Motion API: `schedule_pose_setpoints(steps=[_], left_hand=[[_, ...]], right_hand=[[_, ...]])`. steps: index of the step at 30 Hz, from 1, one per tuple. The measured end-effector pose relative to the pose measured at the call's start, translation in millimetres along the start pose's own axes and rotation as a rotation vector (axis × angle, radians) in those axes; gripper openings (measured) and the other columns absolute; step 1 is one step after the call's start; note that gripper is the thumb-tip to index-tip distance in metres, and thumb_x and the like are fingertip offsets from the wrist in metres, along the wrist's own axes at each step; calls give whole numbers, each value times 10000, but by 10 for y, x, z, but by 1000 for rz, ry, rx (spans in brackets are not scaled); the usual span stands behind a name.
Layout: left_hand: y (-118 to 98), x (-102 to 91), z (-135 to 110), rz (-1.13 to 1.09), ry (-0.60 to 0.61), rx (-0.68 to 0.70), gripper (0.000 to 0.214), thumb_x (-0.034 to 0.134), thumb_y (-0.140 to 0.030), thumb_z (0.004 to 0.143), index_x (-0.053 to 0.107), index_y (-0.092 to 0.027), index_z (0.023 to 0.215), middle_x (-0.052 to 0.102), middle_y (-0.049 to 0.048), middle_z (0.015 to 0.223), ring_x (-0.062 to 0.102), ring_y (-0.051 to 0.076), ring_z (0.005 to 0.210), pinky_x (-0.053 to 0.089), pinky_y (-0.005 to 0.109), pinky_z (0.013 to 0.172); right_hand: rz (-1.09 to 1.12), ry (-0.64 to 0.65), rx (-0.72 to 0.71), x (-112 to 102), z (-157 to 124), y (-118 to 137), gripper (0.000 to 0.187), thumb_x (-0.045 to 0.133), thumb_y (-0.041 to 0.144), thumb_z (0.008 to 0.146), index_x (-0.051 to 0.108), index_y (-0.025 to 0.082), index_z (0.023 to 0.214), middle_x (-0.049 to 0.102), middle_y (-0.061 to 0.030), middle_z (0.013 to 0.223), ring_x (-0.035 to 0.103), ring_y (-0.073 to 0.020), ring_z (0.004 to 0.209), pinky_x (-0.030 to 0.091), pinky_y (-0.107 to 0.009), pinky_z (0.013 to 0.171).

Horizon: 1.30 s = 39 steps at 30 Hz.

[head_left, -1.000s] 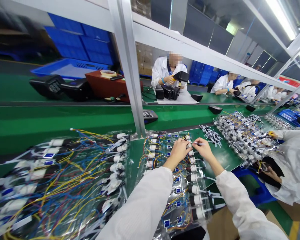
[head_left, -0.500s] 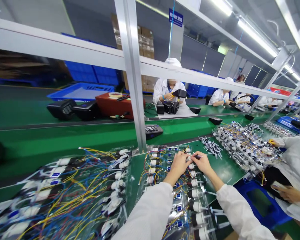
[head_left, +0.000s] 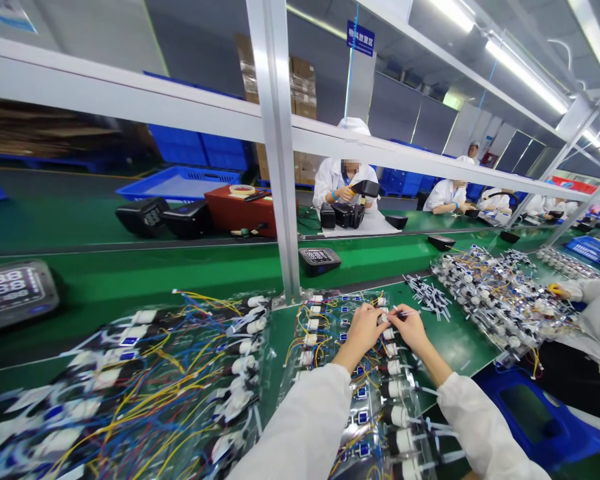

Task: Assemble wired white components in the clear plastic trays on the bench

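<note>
Near the far end of the middle tray, my left hand is closed with its fingertips on a small white cylindrical part. My right hand meets it from the other side, pinching a thin tube with a dark section against that part. Fingertips hide most of the contact. Below both hands runs the clear plastic tray, holding white-and-black cylinders, small blue-and-white pieces and coloured wires. Pale tubes stick out from the cylinders along its right side.
Loose short tubes lie in a pile right of my hands. Wired parts spread on the left, more at right. A metal post rises ahead. Display units sit on the green belt. Co-workers sit across and at right.
The view has shifted slightly, so most things appear farther right. A display unit shows more fully at the left edge. My hands remain together at the same part.
</note>
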<state>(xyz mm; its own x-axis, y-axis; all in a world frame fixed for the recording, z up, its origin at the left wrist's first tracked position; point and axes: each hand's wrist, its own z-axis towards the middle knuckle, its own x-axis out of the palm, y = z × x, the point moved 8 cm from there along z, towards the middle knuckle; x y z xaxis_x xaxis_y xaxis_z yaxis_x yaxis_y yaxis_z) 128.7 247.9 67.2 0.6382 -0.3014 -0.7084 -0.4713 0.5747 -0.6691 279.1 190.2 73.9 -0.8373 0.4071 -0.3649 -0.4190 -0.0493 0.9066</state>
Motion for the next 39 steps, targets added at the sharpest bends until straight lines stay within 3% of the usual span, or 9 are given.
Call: schedule_pose_setpoints(steps=[11,18,23,30,39], left_hand=[[-7,15,17,12,2,17,287,693,-463,976,817,-253,1128,687,105,1090,606,280,1127,463,407,1006],[-32,-1,44,34,20,23,275,688,-460,982,831,-248,1085,695,110,1068,614,279,1120,468,407,1001],[-62,-34,33,45,-4,33,300,715,-454,971,818,-256,1172,721,115,1054,622,294,1124,488,431,992],[-73,-63,22,51,-31,43,289,733,-453,960,836,-224,1104,729,120,1032,635,302,1100,505,438,975],[-13,0,28,19,-18,37,294,762,-443,947,803,-231,1147,702,99,1043,589,296,1162,459,437,1029]], right_hand=[[-25,-25,-17,37,-24,-50,301,752,527,805,691,239,742,746,-48,764,669,-238,731,538,-369,719],[-180,2,-96,59,20,98,164,723,377,809,716,256,698,710,-34,703,623,-238,688,493,-363,695],[-227,58,-127,39,73,139,135,711,375,822,733,244,793,751,-36,778,665,-235,709,518,-356,701],[-288,111,-159,-31,108,166,175,714,400,828,763,233,852,786,-52,842,704,-247,781,540,-381,777],[-337,137,-133,-34,135,104,220,724,450,865,740,231,862,777,-62,842,665,-243,772,513,-373,772]])
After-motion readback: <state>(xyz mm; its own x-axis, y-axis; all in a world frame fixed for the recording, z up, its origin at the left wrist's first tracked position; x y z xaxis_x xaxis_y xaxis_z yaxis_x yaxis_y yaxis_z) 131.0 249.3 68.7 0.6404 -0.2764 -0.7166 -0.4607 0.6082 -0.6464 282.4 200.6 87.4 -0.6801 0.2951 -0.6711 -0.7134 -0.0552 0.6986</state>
